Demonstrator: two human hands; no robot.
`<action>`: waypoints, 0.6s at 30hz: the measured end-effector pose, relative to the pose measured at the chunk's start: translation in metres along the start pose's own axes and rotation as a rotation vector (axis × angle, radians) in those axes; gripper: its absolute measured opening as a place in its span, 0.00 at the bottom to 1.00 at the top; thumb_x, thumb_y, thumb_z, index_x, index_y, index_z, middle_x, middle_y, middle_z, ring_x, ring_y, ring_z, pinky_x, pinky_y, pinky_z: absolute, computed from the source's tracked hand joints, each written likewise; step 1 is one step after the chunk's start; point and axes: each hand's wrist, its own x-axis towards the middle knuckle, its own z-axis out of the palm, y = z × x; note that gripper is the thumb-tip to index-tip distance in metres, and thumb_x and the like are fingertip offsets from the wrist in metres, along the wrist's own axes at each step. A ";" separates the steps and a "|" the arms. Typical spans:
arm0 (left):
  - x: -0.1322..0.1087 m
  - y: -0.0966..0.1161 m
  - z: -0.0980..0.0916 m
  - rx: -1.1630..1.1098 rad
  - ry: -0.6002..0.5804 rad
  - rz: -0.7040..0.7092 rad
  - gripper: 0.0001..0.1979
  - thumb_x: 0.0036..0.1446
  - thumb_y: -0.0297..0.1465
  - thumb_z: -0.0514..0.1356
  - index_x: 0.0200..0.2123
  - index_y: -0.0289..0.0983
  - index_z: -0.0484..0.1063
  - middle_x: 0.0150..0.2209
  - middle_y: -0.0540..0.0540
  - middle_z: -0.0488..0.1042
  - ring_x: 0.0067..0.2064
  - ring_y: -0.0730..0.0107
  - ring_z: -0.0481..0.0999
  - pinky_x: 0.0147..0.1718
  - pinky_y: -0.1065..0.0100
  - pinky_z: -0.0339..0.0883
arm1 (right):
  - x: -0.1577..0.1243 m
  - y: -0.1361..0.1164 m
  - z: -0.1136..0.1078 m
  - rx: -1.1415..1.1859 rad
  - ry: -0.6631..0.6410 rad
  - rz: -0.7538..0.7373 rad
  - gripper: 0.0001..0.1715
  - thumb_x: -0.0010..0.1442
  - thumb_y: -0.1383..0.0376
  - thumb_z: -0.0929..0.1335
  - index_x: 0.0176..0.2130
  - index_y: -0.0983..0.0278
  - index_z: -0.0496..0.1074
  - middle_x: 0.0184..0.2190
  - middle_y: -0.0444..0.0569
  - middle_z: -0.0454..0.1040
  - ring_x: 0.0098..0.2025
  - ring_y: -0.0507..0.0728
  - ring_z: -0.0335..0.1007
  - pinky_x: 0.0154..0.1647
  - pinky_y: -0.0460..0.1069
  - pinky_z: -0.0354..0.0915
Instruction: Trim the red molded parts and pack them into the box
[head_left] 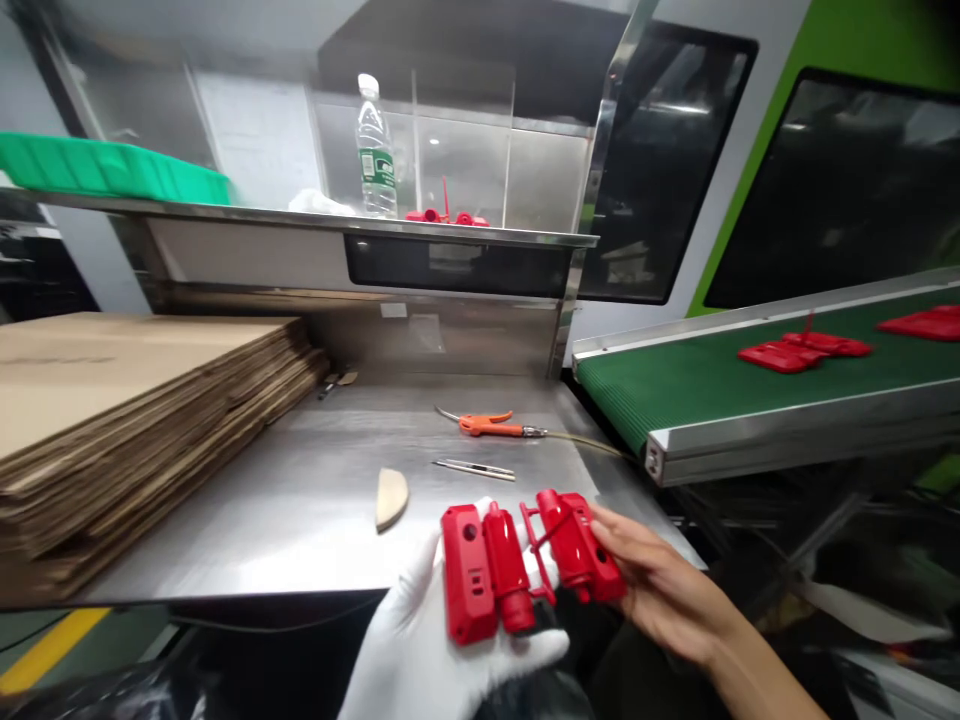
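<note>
1. Two hands share one red plastic part (pixel 525 565) at the bottom of the head view, just off the near edge of the desk (pixel 300 500).
2. Left hand (pixel 442 640), in a white glove, lies palm up and mostly open under the part's left half; that half rests on the palm and fingers, with the thumb hidden behind it.
3. Right hand (pixel 660 590), bare, comes in from the right with its fingers curled around the part's right half, gripping it from the side and underneath.
4. The part's two halves sit side by side, joined by thin red bars in the middle, and it tilts slightly down toward the right.
5. On the desk beyond the hands lie a pale wedge-shaped piece (pixel 391 497), a thin metal tool (pixel 474 468) and an orange-handled tool (pixel 491 425), all well apart from the part.
6. A stack of flat cardboard (pixel 127 420) fills the desk's left side.
7. To the right runs a green conveyor belt (pixel 697 385) carrying more red parts (pixel 806 350).
8. A water bottle (pixel 375 150) stands on the shelf (pixel 300 222) above.
</note>
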 end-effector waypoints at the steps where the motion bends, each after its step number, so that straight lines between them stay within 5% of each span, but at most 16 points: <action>1: -0.001 0.000 0.003 0.019 0.003 -0.031 0.27 0.72 0.41 0.42 0.63 0.34 0.67 0.65 0.31 0.66 0.62 0.38 0.69 0.61 0.26 0.49 | -0.002 0.002 -0.001 0.016 -0.005 -0.002 0.21 0.68 0.71 0.66 0.59 0.59 0.70 0.44 0.49 0.80 0.41 0.51 0.78 0.44 0.46 0.74; 4: -0.004 -0.002 0.009 0.102 0.121 -0.012 0.32 0.69 0.49 0.47 0.63 0.31 0.66 0.62 0.28 0.69 0.60 0.38 0.72 0.57 0.32 0.62 | -0.005 0.009 -0.001 0.026 -0.035 -0.012 0.22 0.69 0.68 0.66 0.61 0.53 0.68 0.47 0.48 0.79 0.44 0.52 0.78 0.49 0.48 0.72; 8: -0.006 -0.001 0.001 0.364 0.387 0.062 0.16 0.63 0.30 0.62 0.52 0.29 0.73 0.52 0.32 0.79 0.47 0.43 0.81 0.40 0.50 0.79 | -0.007 0.022 -0.003 -0.253 -0.048 -0.106 0.29 0.67 0.61 0.69 0.64 0.49 0.63 0.55 0.49 0.76 0.50 0.56 0.76 0.49 0.50 0.72; 12: -0.008 0.006 -0.020 -0.005 0.587 -0.136 0.14 0.66 0.32 0.57 0.40 0.23 0.74 0.32 0.35 0.81 0.30 0.60 0.82 0.22 0.70 0.75 | -0.002 0.022 -0.015 -1.251 -0.106 -0.770 0.24 0.68 0.65 0.66 0.61 0.48 0.69 0.58 0.45 0.74 0.62 0.61 0.66 0.65 0.58 0.59; 14: -0.009 0.006 -0.029 -0.200 0.625 -0.209 0.16 0.67 0.32 0.56 0.40 0.21 0.73 0.30 0.35 0.80 0.27 0.65 0.81 0.21 0.74 0.72 | 0.006 0.019 -0.022 -1.502 -0.101 -0.961 0.23 0.68 0.66 0.64 0.59 0.48 0.71 0.59 0.44 0.73 0.65 0.63 0.62 0.69 0.61 0.50; 18: -0.007 -0.003 -0.037 -0.063 0.787 -0.017 0.10 0.63 0.29 0.61 0.37 0.24 0.73 0.29 0.36 0.81 0.24 0.62 0.80 0.17 0.70 0.69 | 0.042 0.025 -0.032 -1.210 0.294 -0.636 0.25 0.69 0.55 0.63 0.63 0.56 0.65 0.63 0.53 0.68 0.63 0.62 0.65 0.63 0.59 0.63</action>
